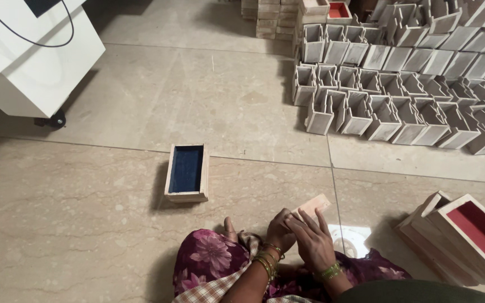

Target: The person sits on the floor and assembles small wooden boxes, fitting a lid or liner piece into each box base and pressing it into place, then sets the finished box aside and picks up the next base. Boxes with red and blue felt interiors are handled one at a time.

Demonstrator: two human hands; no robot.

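both hands hold a small wooden piece (311,206) above the lap: left hand (279,231) closed around its near end, right hand (314,242) with fingers laid over it. blue-lined wooden box (186,172) on the floor (85,202) ahead; red-lined boxes (467,235) at right.

Soft even daylight, faint shadows, slight wide-angle edge distortion.

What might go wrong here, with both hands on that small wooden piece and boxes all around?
1. The wooden piece is pinched only by the fingertips of the left hand and right hand; it may slip onto the tiled floor.
2. The red-lined box rests tilted on the stack by the right elbow; a nudge might topple it.
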